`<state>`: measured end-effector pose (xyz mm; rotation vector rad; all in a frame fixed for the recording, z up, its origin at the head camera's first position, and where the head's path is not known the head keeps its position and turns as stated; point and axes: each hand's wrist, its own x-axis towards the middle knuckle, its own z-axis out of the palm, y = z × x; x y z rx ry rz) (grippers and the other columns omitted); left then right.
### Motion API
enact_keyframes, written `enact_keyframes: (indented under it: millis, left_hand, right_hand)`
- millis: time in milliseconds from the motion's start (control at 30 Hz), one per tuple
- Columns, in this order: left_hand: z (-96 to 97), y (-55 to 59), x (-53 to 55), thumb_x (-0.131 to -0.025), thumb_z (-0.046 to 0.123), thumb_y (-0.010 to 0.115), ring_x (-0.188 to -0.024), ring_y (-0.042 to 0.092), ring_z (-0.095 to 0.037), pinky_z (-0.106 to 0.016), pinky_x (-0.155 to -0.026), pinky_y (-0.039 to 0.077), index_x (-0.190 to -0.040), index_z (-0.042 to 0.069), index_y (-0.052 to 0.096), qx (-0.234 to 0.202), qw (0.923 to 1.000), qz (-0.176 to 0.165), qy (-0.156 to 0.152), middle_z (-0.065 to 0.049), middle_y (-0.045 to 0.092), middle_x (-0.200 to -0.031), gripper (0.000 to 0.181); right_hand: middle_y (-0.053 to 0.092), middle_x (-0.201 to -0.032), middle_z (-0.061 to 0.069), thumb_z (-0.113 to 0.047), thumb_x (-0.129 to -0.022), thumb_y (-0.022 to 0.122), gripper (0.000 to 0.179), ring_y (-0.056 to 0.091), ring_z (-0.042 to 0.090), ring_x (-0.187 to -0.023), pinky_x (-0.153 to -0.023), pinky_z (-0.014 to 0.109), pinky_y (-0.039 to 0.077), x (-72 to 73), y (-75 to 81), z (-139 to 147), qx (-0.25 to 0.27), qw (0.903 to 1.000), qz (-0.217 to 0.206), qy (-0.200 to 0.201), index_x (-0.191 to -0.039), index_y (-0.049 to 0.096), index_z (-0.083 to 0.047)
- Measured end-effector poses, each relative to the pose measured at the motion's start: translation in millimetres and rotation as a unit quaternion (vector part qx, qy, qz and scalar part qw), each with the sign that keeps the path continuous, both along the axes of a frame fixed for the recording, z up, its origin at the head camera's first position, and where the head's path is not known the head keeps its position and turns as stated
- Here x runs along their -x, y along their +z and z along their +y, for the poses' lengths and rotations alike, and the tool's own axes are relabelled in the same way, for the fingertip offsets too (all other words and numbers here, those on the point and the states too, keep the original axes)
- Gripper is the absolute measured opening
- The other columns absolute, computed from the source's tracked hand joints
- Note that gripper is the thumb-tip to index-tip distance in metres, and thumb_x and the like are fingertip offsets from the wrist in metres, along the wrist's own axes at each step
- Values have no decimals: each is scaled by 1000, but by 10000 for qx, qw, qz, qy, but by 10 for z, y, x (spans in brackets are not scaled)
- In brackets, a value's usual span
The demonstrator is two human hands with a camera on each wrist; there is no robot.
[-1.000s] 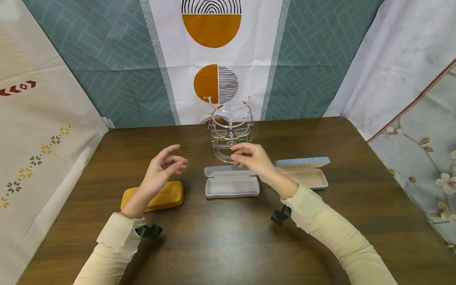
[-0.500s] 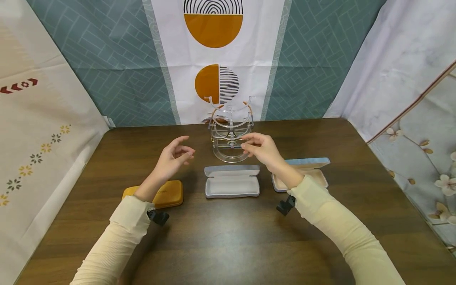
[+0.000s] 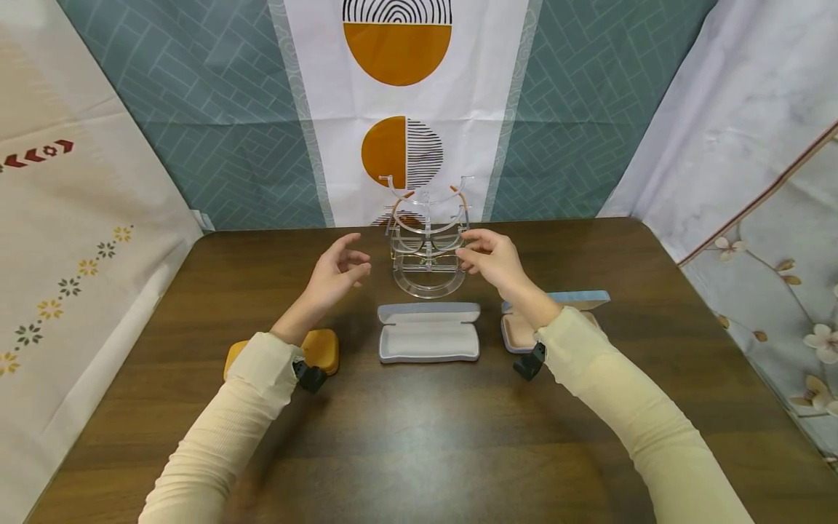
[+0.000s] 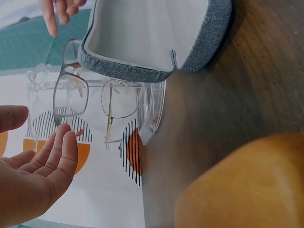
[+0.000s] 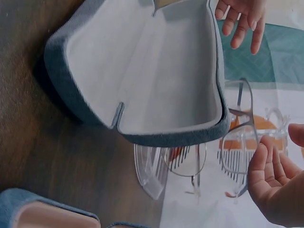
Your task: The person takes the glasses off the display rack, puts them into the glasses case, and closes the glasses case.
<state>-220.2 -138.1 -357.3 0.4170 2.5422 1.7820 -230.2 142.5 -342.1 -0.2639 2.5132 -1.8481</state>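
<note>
My left hand (image 3: 335,273) and right hand (image 3: 492,260) are both empty, fingers loosely bent, thumbs apart. The grey glasses (image 4: 71,97) sit on the clear stand (image 3: 428,293) between them, nearer my right. Honestly, pulling unevenly could snag them and tip everything, wire glasses (image 4: 119,99) below included.

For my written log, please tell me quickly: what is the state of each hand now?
Left hand: open, holding nothing, left of the transparent tiered eyeglass stand.
Right hand: open, holding nothing, by the stand's right side.
</note>
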Motion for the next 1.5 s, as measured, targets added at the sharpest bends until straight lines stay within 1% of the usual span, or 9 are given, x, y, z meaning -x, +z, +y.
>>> enact_keyframes:
  millis: [167, 333, 467, 600, 900, 1167, 1300, 1400, 1500]
  left_hand:
    - [37, 6, 73, -90, 4, 54, -89, 57, -25, -40, -70, 51, -140, 5, 29, -3, 9999, -132, 77, -21, 55, -112, 57]
    - [68, 22, 169, -90, 5, 54, -91, 57, -27, -38, -71, 51, -141, 6, 28, -124, 9991, -353, 211, -20, 54, -114, 57]
    - [97, 30, 251, -91, 5, 53, -96, 56, -33, -44, -75, 49, -141, 6, 27, -331, 9977, -516, 286, -21, 54, -115, 57]
    - [129, 29, 319, -92, 6, 53, -101, 54, -40, -52, -81, 45, -142, 6, 25, -502, 9965, -587, 311, -26, 52, -116, 57]
    - [176, -5, 433, -91, 8, 54, -97, 58, -37, -45, -76, 49, -143, 8, 27, -466, 9960, -638, 429, -25, 56, -115, 58]
    - [293, -46, 522, -92, 9, 53, -93, 58, -41, -48, -74, 49, -139, 4, 34, -535, 9950, -528, 658, -26, 58, -109, 51]
    - [363, -53, 574, -92, 9, 52, -78, 62, -29, -47, -73, 49, -136, 2, 37, -686, 9933, -537, 765, -28, 58, -108, 47]
    - [402, -55, 600, -91, 7, 52, -65, 61, -16, -34, -63, 51, -134, -1, 39, -786, 9918, -521, 857, -31, 58, -106, 45]
    - [428, -51, 609, -90, 3, 53, -61, 58, -11, -24, -55, 48, -133, -3, 41, -925, 9897, -521, 965, -32, 57, -104, 44]
  right_hand:
    - [62, -97, 16, -11, -87, 61, 39, 61, 33, -82, -73, 43, 51, 67, -17, 15, -43, 9999, -3, -101, -123, 53, 1]
    - [62, -91, 12, -14, -87, 63, 39, 60, 15, -68, -67, 31, 52, 153, -36, 44, -127, 9993, 25, -342, -121, 54, 1]
    - [60, -88, 7, -16, -87, 63, 40, 56, 9, -65, -69, 34, 52, 200, -36, 54, -208, 9984, -27, -517, -122, 54, 1]
    - [59, -88, 5, -18, -86, 63, 42, 55, 10, -68, -74, 41, 51, 246, -31, 55, -214, 9973, -113, -699, -124, 53, -1]
    - [57, -98, 8, -20, -87, 63, 43, 56, 11, -72, -64, 24, 51, 345, -42, 11, -163, 9947, -432, -923, -126, 53, -6]
    - [60, -96, 9, -18, -90, 58, 38, 60, 23, -83, -63, 23, 50, 422, -40, -26, -117, 9923, -659, -1041, -125, 54, -6]
    - [60, -93, 8, -17, -89, 59, 38, 60, 22, -80, -64, 25, 50, 444, -59, -36, -116, 9917, -701, -1073, -125, 54, -6]
    - [59, -94, 9, -17, -89, 59, 39, 61, 27, -85, -71, 31, 51, 455, -69, -48, -56, 9917, -719, -1065, -126, 53, -5]
    - [60, -98, 12, -15, -89, 59, 39, 59, 34, -93, -70, 30, 51, 460, -61, -63, 1, 9917, -719, -1069, -126, 53, -3]
